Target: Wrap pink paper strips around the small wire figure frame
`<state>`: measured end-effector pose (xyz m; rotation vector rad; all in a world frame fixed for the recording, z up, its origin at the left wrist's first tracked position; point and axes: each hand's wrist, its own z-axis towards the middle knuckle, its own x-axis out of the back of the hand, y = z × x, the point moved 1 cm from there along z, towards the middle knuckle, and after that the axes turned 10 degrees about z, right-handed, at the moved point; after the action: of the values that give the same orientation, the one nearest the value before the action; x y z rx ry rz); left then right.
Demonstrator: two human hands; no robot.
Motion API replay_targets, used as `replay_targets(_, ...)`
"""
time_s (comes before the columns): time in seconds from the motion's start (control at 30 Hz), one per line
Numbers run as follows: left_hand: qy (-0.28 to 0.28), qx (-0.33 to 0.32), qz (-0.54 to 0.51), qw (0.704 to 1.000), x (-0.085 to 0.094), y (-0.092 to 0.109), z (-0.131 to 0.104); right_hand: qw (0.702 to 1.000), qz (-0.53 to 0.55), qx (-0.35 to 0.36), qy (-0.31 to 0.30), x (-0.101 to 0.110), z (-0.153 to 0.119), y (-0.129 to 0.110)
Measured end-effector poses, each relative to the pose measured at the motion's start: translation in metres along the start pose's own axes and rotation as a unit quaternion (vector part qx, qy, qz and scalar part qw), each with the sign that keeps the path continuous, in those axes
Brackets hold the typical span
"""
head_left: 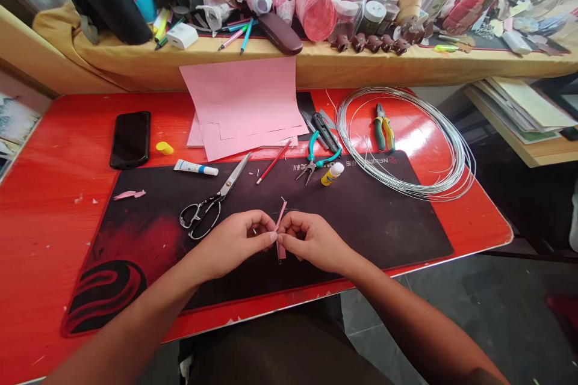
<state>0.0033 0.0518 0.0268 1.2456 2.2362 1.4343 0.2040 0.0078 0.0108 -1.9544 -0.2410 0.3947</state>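
Between my two hands, over the dark desk mat, is a narrow pink paper strip with thin wire showing at its upper and lower ends. My left hand pinches it from the left between thumb and fingers. From the right, my right hand pinches the same strip, the fingertips of both hands meeting at its middle. A loose lower end of the strip hangs below the fingers. Left of my left hand lie black-handled scissors, blades pointing away from me. A small yellow glue bottle stands beyond my right hand.
Pink paper sheets lean at the back. Turquoise pliers, a black cutter, a red pencil and a glue tube lie ahead. A wire coil surrounds green-yellow pliers. At left: a phone.
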Motion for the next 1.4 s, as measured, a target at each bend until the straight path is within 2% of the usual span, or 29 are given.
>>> replay_targets(0.17,-0.01,0.026,-0.045,0.999,-0.003,0.001,0.002,1.0,-0.012,-0.002,-0.003,0.001,0.001,0.0)
replay_targets(0.47,0.043,0.042,-0.14,0.988,-0.016,-0.01,0.007,1.0,0.025,-0.009,0.004,0.0,0.004,0.003)
replay_targets(0.87,0.096,0.0,-0.06,0.994,-0.014,-0.012,0.006,1.0,0.028,-0.006,0.012,0.002,0.005,0.0)
replay_targets(1.1,0.092,0.019,-0.084,0.992,-0.016,-0.018,0.006,1.0,0.007,-0.006,0.018,0.001,0.007,0.001)
replay_targets(1.4,0.12,0.026,-0.159,0.98,-0.02,-0.018,0.005,0.998,0.066,0.003,0.014,-0.003,0.009,0.0)
